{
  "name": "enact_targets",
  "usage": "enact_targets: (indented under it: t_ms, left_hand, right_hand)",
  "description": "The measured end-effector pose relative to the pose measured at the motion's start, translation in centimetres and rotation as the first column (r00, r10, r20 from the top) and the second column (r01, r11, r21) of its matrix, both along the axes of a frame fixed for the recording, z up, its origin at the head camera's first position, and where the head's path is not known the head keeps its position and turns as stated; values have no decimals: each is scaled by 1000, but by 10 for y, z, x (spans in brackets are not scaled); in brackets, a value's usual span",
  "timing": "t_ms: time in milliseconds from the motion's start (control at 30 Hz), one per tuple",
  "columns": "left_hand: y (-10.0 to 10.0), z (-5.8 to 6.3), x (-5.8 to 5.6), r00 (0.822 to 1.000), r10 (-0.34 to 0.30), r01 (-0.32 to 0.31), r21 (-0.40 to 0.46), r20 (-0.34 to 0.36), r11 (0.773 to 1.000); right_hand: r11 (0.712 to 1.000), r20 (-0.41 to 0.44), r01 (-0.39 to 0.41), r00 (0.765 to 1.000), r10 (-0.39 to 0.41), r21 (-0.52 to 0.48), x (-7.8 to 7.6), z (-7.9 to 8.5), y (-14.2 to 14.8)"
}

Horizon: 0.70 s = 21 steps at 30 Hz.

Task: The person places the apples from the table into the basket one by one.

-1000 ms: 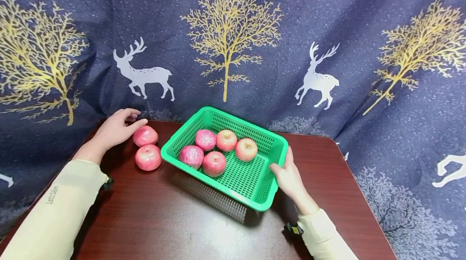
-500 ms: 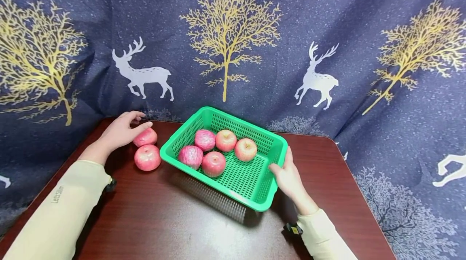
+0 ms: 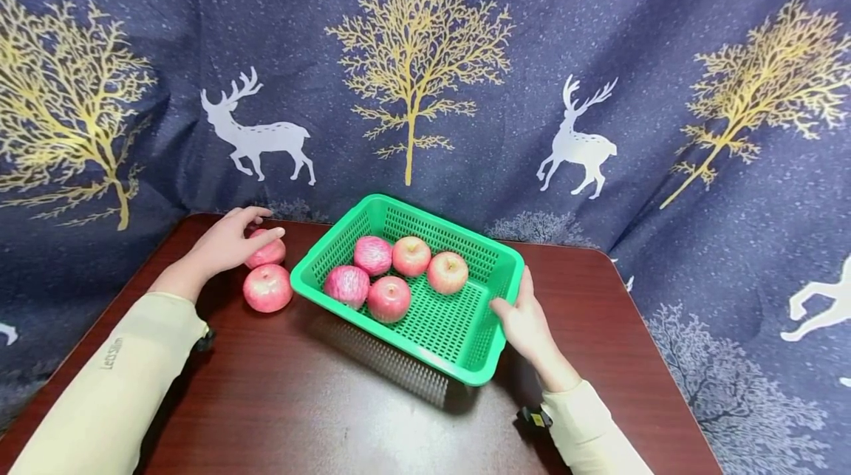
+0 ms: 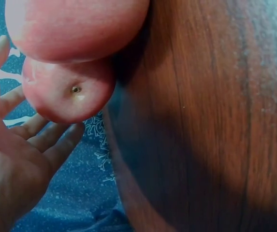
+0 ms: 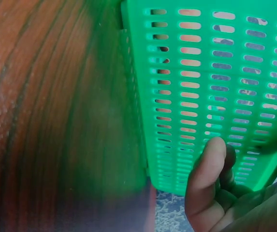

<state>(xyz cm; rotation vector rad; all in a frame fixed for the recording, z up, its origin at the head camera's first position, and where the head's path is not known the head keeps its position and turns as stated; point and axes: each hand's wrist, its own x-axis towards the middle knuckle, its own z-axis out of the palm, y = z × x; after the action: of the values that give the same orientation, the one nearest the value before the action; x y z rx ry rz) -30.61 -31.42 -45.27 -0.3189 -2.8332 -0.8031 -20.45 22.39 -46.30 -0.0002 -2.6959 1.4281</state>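
In the head view my left hand is over the farther of two red apples, with fingers spread behind this far apple and the thumb over its top. The left wrist view shows these fingers loosely extended beside the far apple; whether they touch it I cannot tell. Just in front sits the near apple. My right hand grips the right rim of a green plastic basket, thumb inside, fingers curled outside against the slotted wall. Several apples lie in the basket's left and middle.
The dark reddish wooden table carries everything. Its rounded right edge is visible beyond the basket. A dark blue cloth with deer and golden trees hangs right behind the table's back edge.
My left hand has moved slightly right and lower over the far apple, covering more of it. My right hand and the basket have stayed in place.
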Motion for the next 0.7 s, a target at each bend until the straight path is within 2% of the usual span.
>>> enact_targets:
  t_ms: [233, 700]
  left_hand:
    - [-1, -5, -2, 1000, 3, -3, -18, 25, 1000]
    - [3, -8, -3, 999, -22, 23, -25, 45, 999]
  right_hand:
    - [999, -29, -22, 999, 21, -36, -1, 1, 0]
    - [1000, -15, 5, 1000, -5, 12, -1, 0, 0]
